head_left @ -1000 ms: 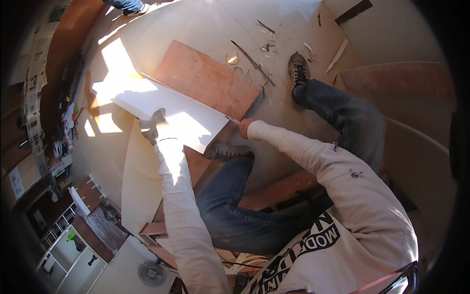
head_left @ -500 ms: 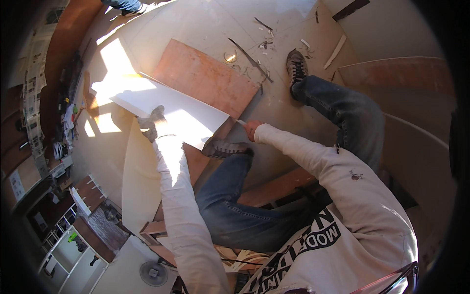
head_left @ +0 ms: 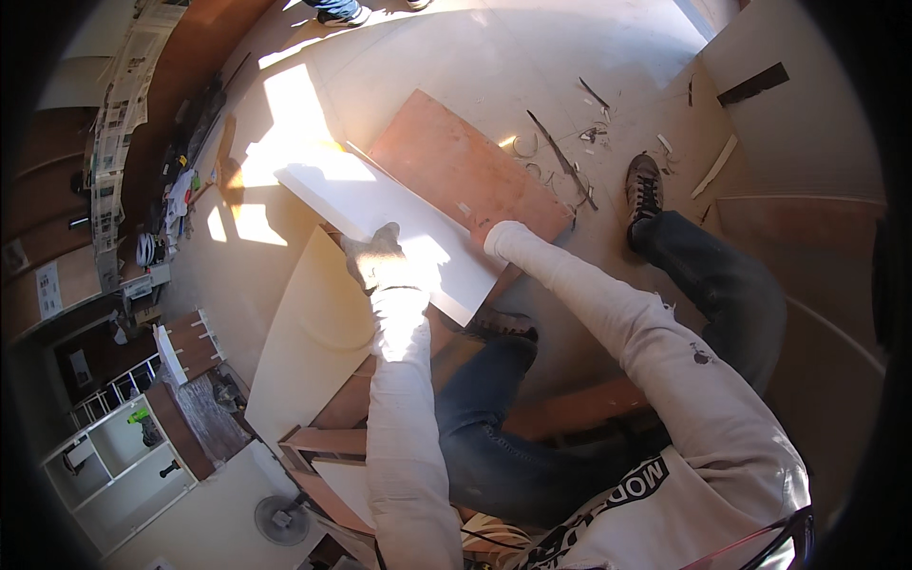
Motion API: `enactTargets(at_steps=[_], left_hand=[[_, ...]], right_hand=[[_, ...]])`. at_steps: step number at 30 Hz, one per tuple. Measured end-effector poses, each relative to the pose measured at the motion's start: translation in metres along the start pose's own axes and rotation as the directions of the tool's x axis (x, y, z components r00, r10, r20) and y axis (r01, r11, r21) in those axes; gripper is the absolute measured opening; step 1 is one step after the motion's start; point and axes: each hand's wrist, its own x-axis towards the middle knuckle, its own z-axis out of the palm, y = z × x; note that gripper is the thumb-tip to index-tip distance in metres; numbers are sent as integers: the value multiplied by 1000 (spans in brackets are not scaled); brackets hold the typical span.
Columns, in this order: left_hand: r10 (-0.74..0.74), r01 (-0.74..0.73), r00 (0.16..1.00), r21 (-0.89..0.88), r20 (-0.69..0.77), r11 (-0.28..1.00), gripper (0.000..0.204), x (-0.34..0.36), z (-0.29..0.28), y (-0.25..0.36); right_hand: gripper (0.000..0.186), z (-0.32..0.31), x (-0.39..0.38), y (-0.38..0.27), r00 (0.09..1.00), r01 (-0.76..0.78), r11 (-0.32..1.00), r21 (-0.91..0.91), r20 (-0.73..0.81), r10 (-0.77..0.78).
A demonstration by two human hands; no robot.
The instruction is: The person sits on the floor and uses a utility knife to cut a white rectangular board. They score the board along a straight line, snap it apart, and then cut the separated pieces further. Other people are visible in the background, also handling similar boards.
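Note:
A white-faced board [head_left: 408,223] lies at a slant in front of me, partly in bright sunlight. My left hand [head_left: 378,258], in a grey glove, grips its near long edge, with the thumb on top and the fingers partly hidden below. My right hand [head_left: 483,230] is closed at the board's far long edge, toward the right end. A small pale piece pokes out beyond its fingers, too small to name. Beneath and beyond the white board rests a reddish-brown wooden panel [head_left: 461,157].
Dark strips [head_left: 562,157] and scraps litter the floor past the panel. My shoes [head_left: 644,185] stand on either side of the work. A cream sheet [head_left: 313,332] lies at left, near a fan [head_left: 281,519] and a white shelf unit [head_left: 114,475]. Another person's feet [head_left: 342,14] show at the top.
My right hand has moved from the white board's right end to farther left along its far edge. The view has shifted, so the scene sits more to the right and lower.

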Motion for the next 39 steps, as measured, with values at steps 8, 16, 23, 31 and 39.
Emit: enactTargets(at_steps=[8,16,23,31,39], left_hand=[[112,-107,994,237,-4,966,36,4,-1,-5],[576,-514,794,723,197,462,26,0,-8,0],[90,-68,976,113,-197,991,30,3,3,9],[-60,57,998,-162,-17,985,29,-15,7,47],[-283,295,956,-273,83,916,30,-37,-6,61]], right_hand=[[44,26,125,-56,988,118,985,-127,111,-104],[43,11,124,-63,972,180,931,-319,201,-119],[48,18,107,-43,914,360,747,-559,373,-161],[51,21,42,-4,959,70,954,-290,282,15],[52,79,-15,94,893,432,605,-669,411,-184]])
